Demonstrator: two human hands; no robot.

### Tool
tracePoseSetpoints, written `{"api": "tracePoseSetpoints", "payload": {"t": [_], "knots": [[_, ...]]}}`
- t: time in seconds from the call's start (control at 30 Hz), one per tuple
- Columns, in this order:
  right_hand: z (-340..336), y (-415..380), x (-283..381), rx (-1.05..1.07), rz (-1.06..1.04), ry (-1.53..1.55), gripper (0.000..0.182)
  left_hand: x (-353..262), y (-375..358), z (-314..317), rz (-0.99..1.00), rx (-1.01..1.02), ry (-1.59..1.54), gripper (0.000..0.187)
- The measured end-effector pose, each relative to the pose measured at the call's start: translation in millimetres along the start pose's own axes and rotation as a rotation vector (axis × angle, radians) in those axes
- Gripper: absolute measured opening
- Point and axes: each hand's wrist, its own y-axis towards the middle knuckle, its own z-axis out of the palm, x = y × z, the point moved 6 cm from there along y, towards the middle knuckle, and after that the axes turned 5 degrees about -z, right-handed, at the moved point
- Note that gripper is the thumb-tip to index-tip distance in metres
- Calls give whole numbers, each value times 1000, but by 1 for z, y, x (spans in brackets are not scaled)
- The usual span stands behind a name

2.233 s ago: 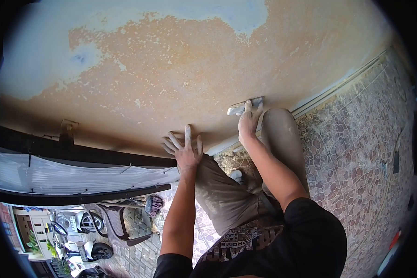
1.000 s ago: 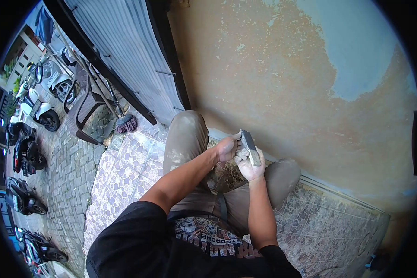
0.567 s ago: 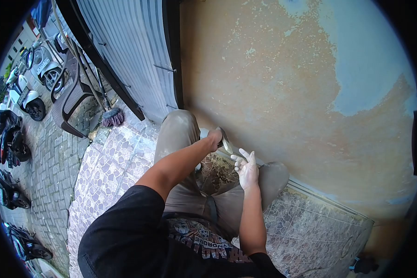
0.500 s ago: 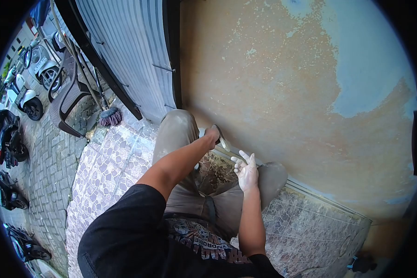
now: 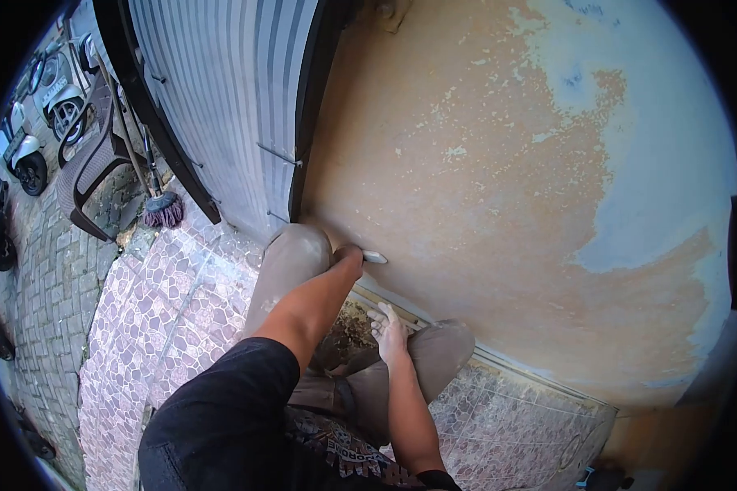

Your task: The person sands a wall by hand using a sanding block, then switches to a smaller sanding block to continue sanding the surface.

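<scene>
Left hand (image 5: 348, 255) grips small pale flat scraper tool (image 5: 374, 258) against peeling orange-blue wall (image 5: 499, 164), fingers mostly hidden. Right hand (image 5: 387, 326) loose, fingers spread, holding nothing.

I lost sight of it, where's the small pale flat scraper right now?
In the head view, the small pale flat scraper is held in the left hand, its blade against the orange peeling wall, just above the left knee.
</scene>
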Motion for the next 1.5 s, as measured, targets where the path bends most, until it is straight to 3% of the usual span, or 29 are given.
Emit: {"api": "tracePoseSetpoints", "payload": {"t": [0.17, 0.27, 0.3, 0.4, 0.43, 0.53, 0.57, 0.67, 0.8, 0.83, 0.87, 0.93, 1.0, 1.07, 1.2, 1.27, 1.37, 1.5], "knots": [[-21, 4, -9, -65, 28, 14, 51, -12, -101, -5, -103, 23, -469, 38], [-23, 1, -10, -101, 42, 20, 53, -24, -126, -14, -272, -68, -503, 37], [-20, -1, -7, -90, 43, 16, 56, -8, -104, -22, -287, -91, -513, 37], [-20, 2, -8, -81, 53, -16, 60, 7, -3, -11, 15, -184, -16, 43], [-23, 4, -9, -99, 65, -28, 64, -8, -34, -17, 12, -180, -26, 43], [-27, 8, -11, -115, 62, 1, 66, -38, -147, -12, -34, 79, -583, 35], [-24, 6, -10, -118, 68, 16, 66, -40, -147, -10, -89, 117, -640, 39], [-17, 2, -8, -74, 21, 35, 67, -23, -77, -10, -58, -52, -504, 40], [-19, 4, -5, -83, 11, -7, 70, -24, -74, -15, 14, -230, -259, 49], [-21, 3, -8, -81, 10, -10, 70, -29, -88, -13, 27, -172, -466, 47], [-25, 3, -11, -92, 18, 0, 71, -36, -100, -16, 28, -168, -471, 47], [-26, 6, -9, -114, 32, 25, 72, -46, -124, -1, -146, 303, -693, 45], [-22, 0, -7, -71, -15, 14, 72, -42, -114, -4, -185, 289, -637, 43], [-16, 1, -6, -69, -8, 28, 70, -25, -65, -8, -82, -116, -536, 37], [-24, 9, -6, -73, -2, -25, 71, -29, -53, -2, 13, 58, -528, 40], [-24, 10, -8, -82, 11, 6, 71, -57, -160, -19, 27, 106, -506, 39], [-14, 8, -6, -44, -11, 20, 71, -88, -206, -45, 519, -43, -273, 50], [3, 9, -1, 24, -48, 2, 72, -93, -199, -41, 606, -81, -293, 52]]}}
